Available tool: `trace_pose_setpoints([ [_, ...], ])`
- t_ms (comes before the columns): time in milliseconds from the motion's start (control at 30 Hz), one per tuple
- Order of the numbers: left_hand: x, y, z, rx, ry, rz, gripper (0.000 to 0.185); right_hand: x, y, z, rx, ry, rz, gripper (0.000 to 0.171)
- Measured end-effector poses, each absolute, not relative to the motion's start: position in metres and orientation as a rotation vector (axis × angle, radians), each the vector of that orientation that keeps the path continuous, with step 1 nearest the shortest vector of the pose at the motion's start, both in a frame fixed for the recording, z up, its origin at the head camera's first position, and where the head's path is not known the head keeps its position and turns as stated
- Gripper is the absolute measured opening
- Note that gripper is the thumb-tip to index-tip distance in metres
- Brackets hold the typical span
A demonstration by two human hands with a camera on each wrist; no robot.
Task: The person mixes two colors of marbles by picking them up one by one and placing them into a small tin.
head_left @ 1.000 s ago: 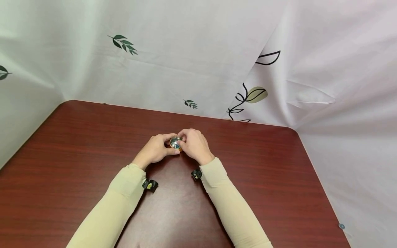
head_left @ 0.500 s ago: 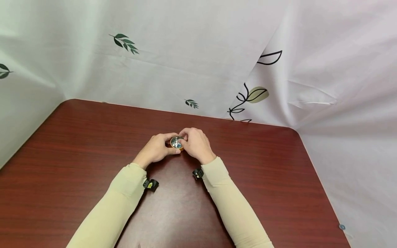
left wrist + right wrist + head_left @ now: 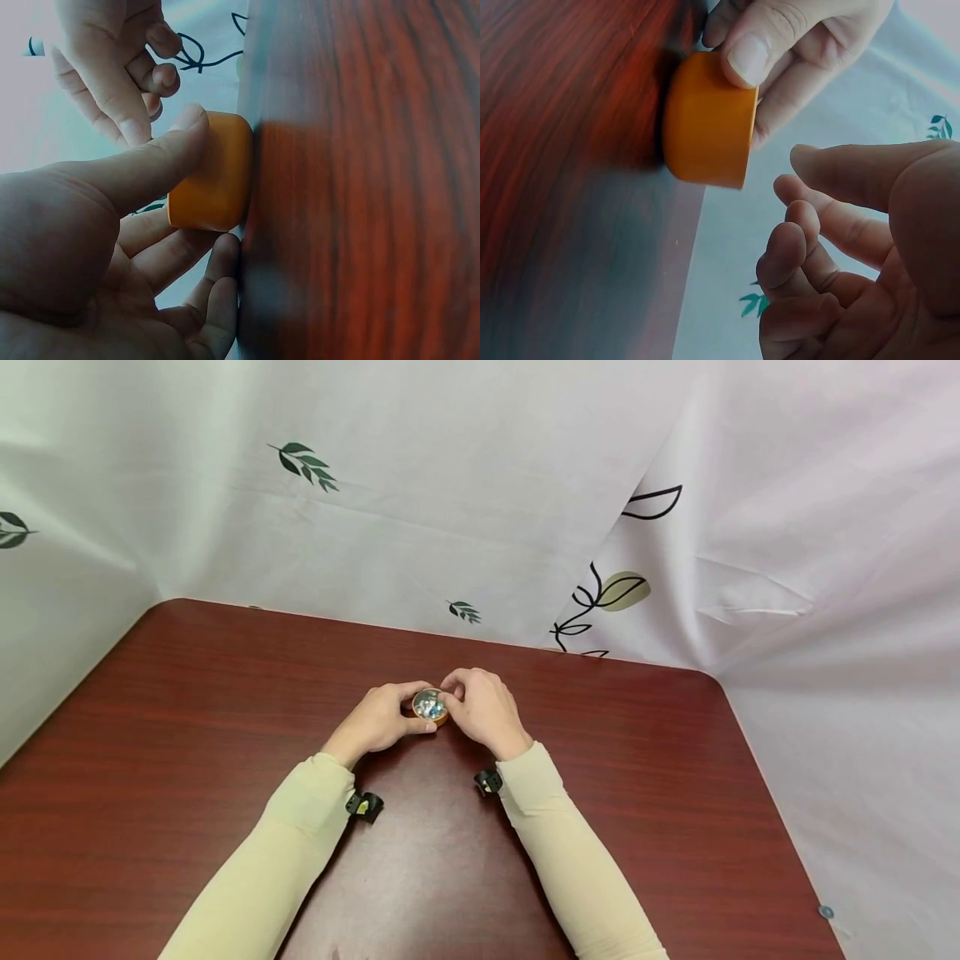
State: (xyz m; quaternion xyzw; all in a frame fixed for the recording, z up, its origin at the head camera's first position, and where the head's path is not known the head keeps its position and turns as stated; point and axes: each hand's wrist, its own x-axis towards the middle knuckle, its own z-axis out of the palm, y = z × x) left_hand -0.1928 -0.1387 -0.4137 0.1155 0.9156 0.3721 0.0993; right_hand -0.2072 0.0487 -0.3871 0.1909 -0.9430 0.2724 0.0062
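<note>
A small round orange cup (image 3: 442, 720) with a shiny, silvery and bluish top (image 3: 429, 703) stands on the table in the head view. My left hand (image 3: 377, 720) grips it from the left, thumb on the near side and fingers round the far side. Seen from the left wrist, the cup's smooth orange wall (image 3: 225, 172) sits base down on the tabletop. Just right of the rim is my right hand (image 3: 486, 712), its fingers loosely bent. In the right wrist view, a gap separates the right thumb (image 3: 847, 172) from the cup, and nothing shows between thumb and fingers.
The dark red wood-grain table (image 3: 225, 710) extends on all sides of the hands. A white cloth (image 3: 420, 510) with printed leaves hangs behind its far edge and along the sides. Black wrist cameras (image 3: 365, 807) sit at both cuffs.
My right hand has drawn back to the right from the cup's top, uncovering more of the shiny surface. The left hand keeps its hold, nearly still.
</note>
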Motion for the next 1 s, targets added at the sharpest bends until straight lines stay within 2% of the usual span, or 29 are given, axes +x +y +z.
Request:
trace_pose_setpoints([
  [533, -0.195, -0.145, -0.410, 0.305, 2.676, 1.093, 0.089, -0.202, 0.082, -0.387, 0.492, -2.881, 0.972, 0.043],
  [1000, -0.187, -0.164, -0.400, 0.242, 2.774, 1.114, 0.087, -0.193, 0.131, -0.377, 0.373, -2.907, 0.856, 0.052],
])
